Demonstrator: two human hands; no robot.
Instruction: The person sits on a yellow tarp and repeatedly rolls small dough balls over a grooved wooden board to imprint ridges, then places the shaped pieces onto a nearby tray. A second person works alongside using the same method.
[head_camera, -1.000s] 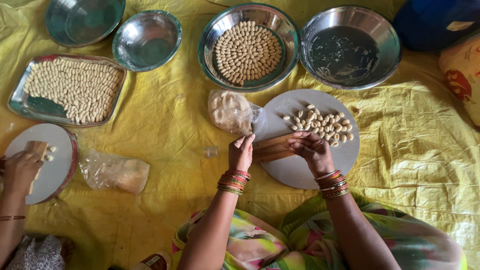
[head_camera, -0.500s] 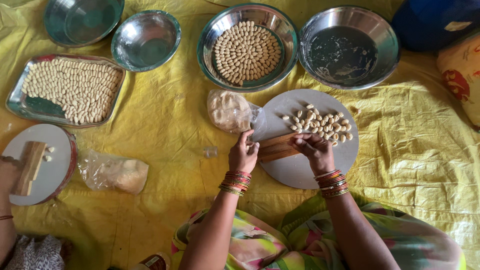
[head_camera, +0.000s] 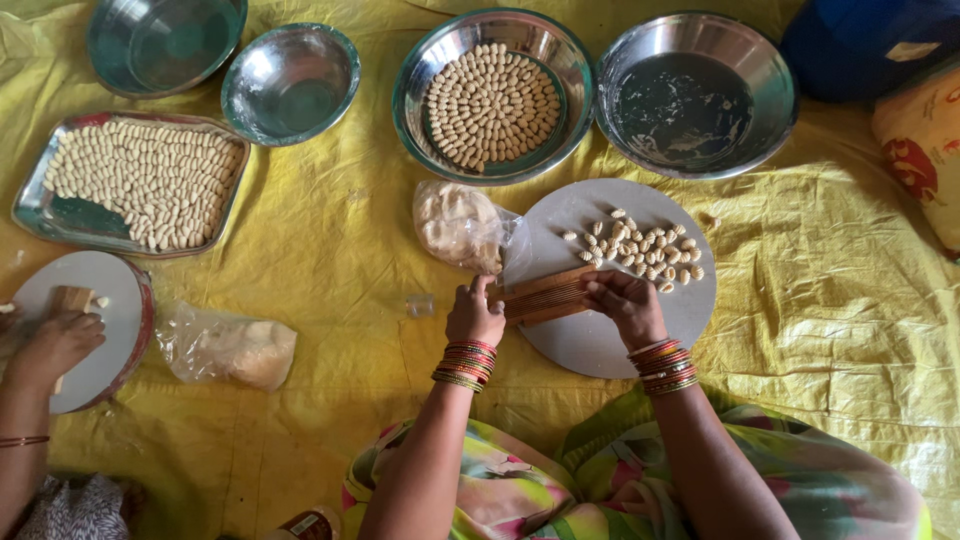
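One head camera looks steeply down, fairly near, at the round grey board (head_camera: 610, 330), bowls lying beyond it.

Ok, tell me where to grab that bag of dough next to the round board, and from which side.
Take the dough bag by its loose plastic neck at the right, where the film trails onto the round board. Come from above and the near side: the lump is soft and rounded, while the gathered film pinches easily. The left hand is closest, though it now steadies the ridged wooden board.
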